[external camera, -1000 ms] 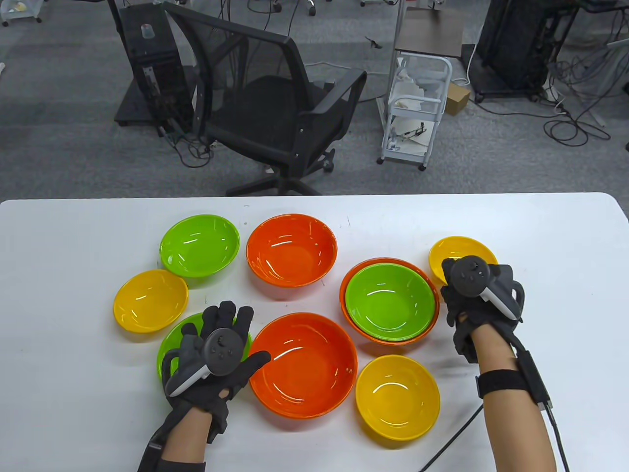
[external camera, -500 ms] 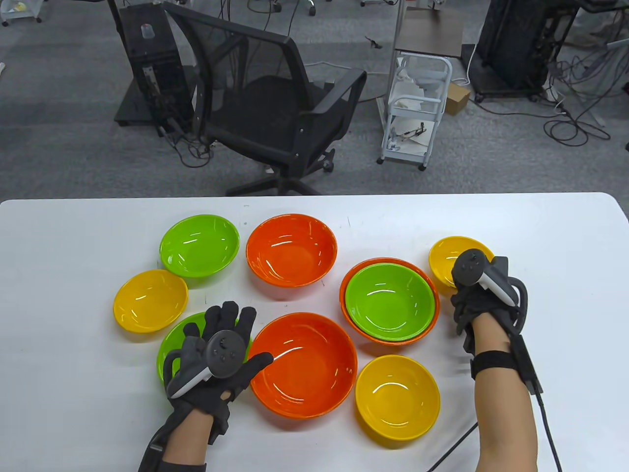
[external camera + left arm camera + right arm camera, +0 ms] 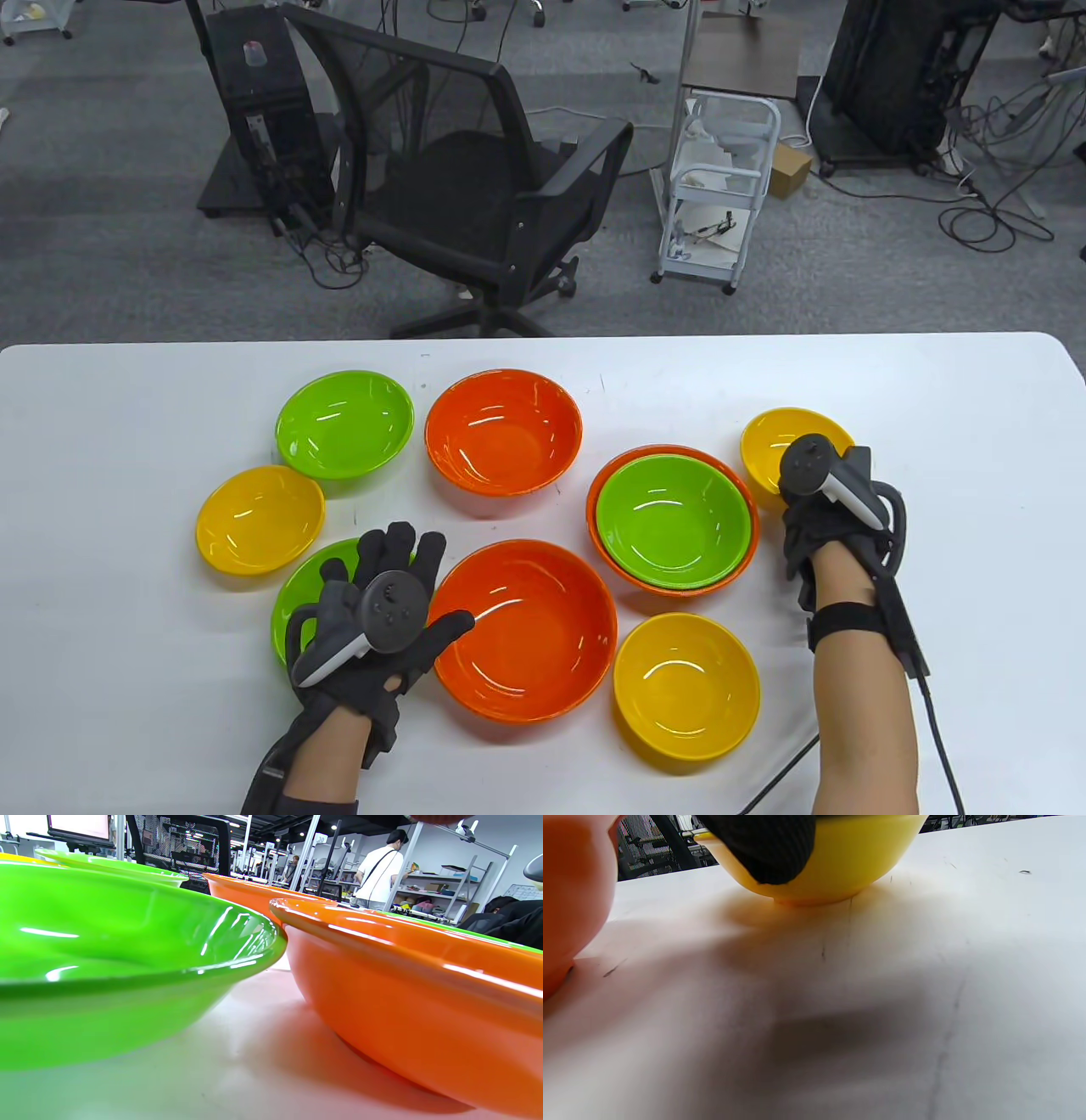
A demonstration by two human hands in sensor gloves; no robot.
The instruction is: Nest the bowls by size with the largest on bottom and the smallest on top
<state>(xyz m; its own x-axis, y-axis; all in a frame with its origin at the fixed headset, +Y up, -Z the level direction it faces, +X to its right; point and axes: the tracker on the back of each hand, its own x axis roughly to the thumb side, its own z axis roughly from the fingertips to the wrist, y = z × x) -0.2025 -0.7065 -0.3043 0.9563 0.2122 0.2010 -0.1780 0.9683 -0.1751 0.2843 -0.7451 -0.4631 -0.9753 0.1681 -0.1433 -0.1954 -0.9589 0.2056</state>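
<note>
Your left hand [image 3: 373, 615] hovers w/ fingers spread over the near-left green bowl [image 3: 293, 598], touching the big orange bowl [image 3: 524, 630]: could knock either. Right hand [image 3: 827, 509] pinches the far-right yellow bowl [image 3: 776, 441] rim; it's on the table, may tip.

Left hand [image 3: 373, 611] flat with fingers spread, right hand [image 3: 827, 518] curled, fingers bent downward

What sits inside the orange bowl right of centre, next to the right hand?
A green bowl is nested in that orange bowl, filling it almost to the rim. Only a thin orange edge shows; the orange bowl's inside is covered, so anything beneath cannot be seen.
</note>
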